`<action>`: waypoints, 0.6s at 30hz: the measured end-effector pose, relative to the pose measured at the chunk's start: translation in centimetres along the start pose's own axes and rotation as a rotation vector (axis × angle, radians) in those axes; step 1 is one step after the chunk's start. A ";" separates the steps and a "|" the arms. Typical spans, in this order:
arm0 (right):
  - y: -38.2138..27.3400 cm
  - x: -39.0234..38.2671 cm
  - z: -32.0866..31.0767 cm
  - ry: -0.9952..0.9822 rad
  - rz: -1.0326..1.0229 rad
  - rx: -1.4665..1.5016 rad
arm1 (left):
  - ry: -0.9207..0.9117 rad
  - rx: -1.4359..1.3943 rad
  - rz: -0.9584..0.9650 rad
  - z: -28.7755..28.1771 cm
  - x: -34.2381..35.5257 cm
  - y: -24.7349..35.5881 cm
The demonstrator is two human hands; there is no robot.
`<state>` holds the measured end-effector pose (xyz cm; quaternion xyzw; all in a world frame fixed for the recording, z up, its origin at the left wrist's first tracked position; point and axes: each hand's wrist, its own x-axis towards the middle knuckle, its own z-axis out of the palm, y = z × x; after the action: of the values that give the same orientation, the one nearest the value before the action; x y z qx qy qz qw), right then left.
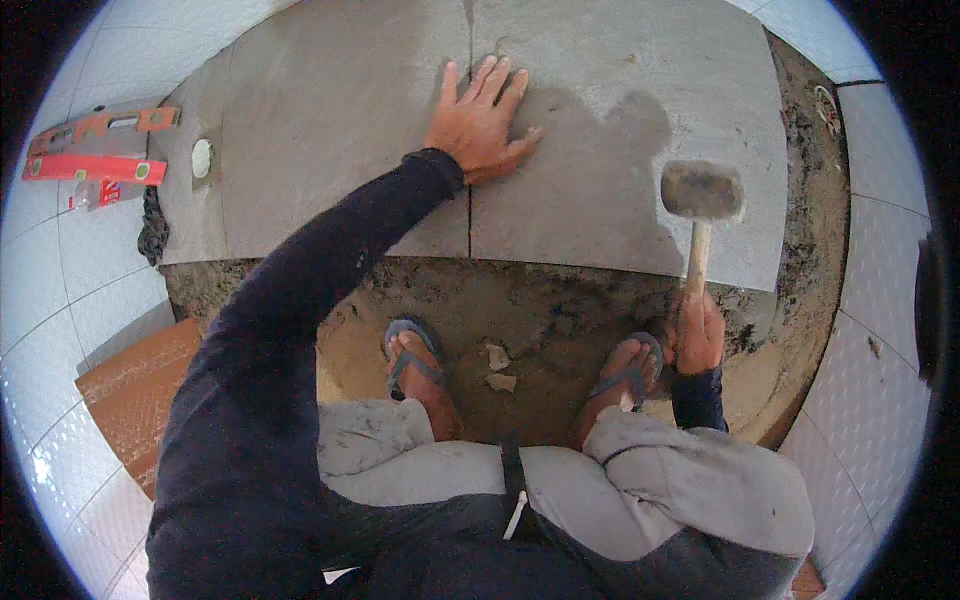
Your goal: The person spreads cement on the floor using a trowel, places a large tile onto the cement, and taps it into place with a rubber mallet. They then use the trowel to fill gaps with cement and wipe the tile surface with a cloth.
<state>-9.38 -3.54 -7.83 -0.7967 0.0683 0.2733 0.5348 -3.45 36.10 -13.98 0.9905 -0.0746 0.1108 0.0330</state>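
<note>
My left hand (480, 130) lies flat, fingers spread, on large grey floor tiles (330, 120), across the joint between two of them. At the right, my right hand (696, 330) is closed round the wooden handle of a rubber mallet (701, 190). The mallet's dark, dusty head is over the right-hand tile, near its front part; whether it touches the tile I cannot tell. Below the tiles' front edge is rough dark mortar or soil (520, 300).
My sandalled feet (410, 365) stand on that bed, near small broken pieces (500, 370). At the left are spirit levels (95, 170), a black crumpled bag (153, 225) and a brown board (135, 395). White tiled walls (880, 260) close in both sides.
</note>
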 end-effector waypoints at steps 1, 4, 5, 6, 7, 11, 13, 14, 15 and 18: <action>-0.6 0.5 0.5 0.008 0.014 0.029 | -0.064 0.011 -0.026 0.4 0.5 0.4; -1.6 2.0 2.4 0.061 -0.331 -0.134 | 0.088 -0.032 -0.103 1.7 1.9 1.0; -1.8 2.4 2.9 0.050 -0.461 -0.298 | 0.084 -0.029 -0.124 2.0 2.0 1.0; -1.8 2.9 3.5 0.029 -0.558 -0.418 | 0.089 -0.038 -0.125 2.2 2.2 0.8; -1.7 3.2 4.1 0.029 -0.661 -0.522 | 0.056 -0.023 -0.149 2.4 2.2 0.7; -1.8 4.2 5.5 0.004 -0.514 -0.650 | 0.092 -0.026 -0.129 2.5 2.1 0.6; -2.2 4.4 5.7 0.030 -0.689 -0.534 | 0.128 -0.060 -0.120 2.3 2.1 0.6; -2.4 4.3 5.6 0.033 -0.629 -0.652 | 0.102 -0.059 -0.148 2.2 2.1 0.7; -2.7 4.3 5.5 0.014 -0.618 -0.731 | 0.102 -0.062 -0.151 2.0 2.1 0.8; -3.5 3.8 4.8 -0.028 -0.480 -0.518 | 0.030 0.001 -0.181 1.2 3.5 1.6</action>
<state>-6.47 2.91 -8.24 -0.8954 -0.1997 0.1589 0.3649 -0.09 33.91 -14.32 0.9914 0.0157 0.1223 0.0433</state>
